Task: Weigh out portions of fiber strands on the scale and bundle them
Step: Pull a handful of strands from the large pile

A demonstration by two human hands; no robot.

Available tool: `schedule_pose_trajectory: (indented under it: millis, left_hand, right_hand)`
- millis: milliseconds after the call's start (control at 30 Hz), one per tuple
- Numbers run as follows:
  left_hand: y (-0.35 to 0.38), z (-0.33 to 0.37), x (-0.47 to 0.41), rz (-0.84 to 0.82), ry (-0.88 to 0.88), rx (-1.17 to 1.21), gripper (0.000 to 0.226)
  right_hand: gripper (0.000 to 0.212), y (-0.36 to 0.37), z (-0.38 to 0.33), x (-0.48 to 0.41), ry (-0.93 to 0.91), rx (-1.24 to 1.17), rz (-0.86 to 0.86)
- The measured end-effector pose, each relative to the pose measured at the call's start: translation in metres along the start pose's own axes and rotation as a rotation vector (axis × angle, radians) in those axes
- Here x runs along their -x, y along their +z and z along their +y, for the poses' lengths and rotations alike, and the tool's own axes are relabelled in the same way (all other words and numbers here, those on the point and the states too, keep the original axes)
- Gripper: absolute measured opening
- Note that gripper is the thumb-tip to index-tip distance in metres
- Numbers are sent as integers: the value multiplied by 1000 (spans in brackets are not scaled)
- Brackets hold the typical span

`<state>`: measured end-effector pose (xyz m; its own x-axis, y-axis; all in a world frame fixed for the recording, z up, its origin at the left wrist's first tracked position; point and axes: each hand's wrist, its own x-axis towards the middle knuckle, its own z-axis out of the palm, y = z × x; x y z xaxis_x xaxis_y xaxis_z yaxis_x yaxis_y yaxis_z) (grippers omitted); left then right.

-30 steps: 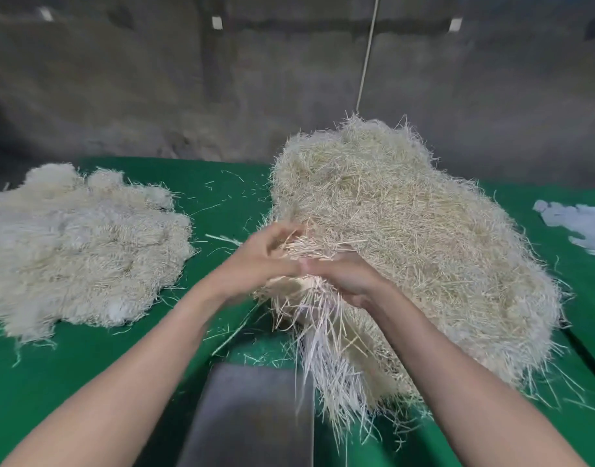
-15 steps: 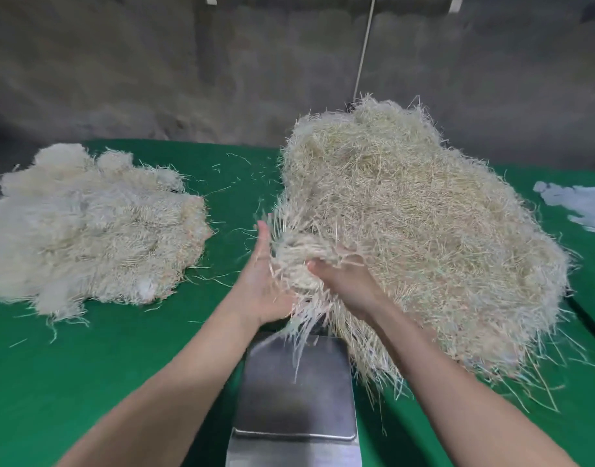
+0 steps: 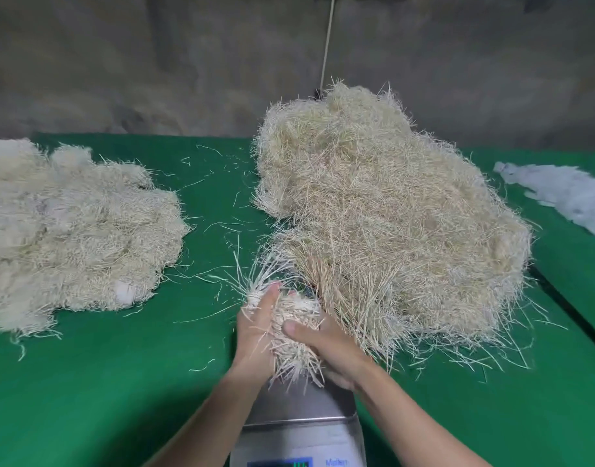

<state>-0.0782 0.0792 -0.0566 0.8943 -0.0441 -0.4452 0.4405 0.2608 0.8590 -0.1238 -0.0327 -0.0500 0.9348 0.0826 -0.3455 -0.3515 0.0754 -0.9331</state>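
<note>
A handful of pale fiber strands [image 3: 294, 326] sits between my two hands, just above the steel pan of the scale [image 3: 303, 404]. My left hand [image 3: 255, 332] cups its left side with fingers nearly straight. My right hand [image 3: 326, 348] grips its right side, thumb over the top. The big loose heap of fiber strands [image 3: 383, 210] lies just behind and to the right, its lower edge touching the handful. The scale's display [image 3: 282, 463] shows at the bottom edge, too cut off to read.
A second, whiter pile of fiber [image 3: 70, 230] lies at the left on the green table [image 3: 104, 382]. Loose strands are scattered between the piles. Pale blue-white scraps [image 3: 565, 193] lie far right. A grey wall stands behind, with a cord [image 3: 327, 42] hanging down.
Both hands have pulled the handful away from the big heap and lowered it toward me, down to the scale pan. The camera has tilted down, bringing the scale's display into view.
</note>
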Motion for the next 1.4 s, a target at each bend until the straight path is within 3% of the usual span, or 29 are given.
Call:
schedule_pose_trajectory:
  millis: [67, 100, 233, 300, 333, 433, 467, 533, 667, 733, 900, 967, 1133, 1400]
  left_hand:
    - [-1, -8, 3, -68, 46, -37, 90]
    - [-1, -10, 4, -92, 87, -80, 84]
    - [-13, -4, -1, -278, 22, -300, 94]
    - [-21, 3, -3, -390, -38, -192, 73]
    - [-23, 3, -2, -405, -41, -213, 61]
    - [-22, -5, -3, -306, 148, -516, 12]
    - [-22, -10, -5, -246, 189, -563, 9]
    - [-23, -18, -9, -145, 202, -607, 12]
    - [-28, -26, -11, -17, 250, -824, 17]
    - [-31, -25, -8, -3, 332, -885, 14]
    - [-43, -8, -2, 2, 278, -550, 27]
    - [-45, -5, 0, -46, 252, -521, 27]
    - [-48, -13, 5, -206, 345, -959, 30]
    - [-47, 10, 20, -16, 482, -898, 27]
  right_hand:
    - [128, -3, 9, 3, 126, -82, 14]
    - [120, -7, 10, 4, 149, -92, 39]
    - [49, -26, 9, 3, 198, 3, 77]
    - [32, -36, 9, 1, 200, 11, 161]
    - [32, -38, 9, 1, 197, 32, 171]
    - [60, -36, 11, -2, 192, 117, 189]
    - [67, -36, 12, -2, 158, 130, 201]
    - [69, -39, 15, -3, 86, 149, 204]
    - [50, -43, 27, -2, 51, 307, 242]
    - [44, -42, 34, -2, 59, 338, 284]
    - [42, -45, 40, -4, 58, 513, 309]
    - [44, -44, 41, -5, 42, 551, 313]
    - [46, -41, 39, -7, 13, 529, 243]
    - [60, -51, 18, 2, -62, 492, 238]
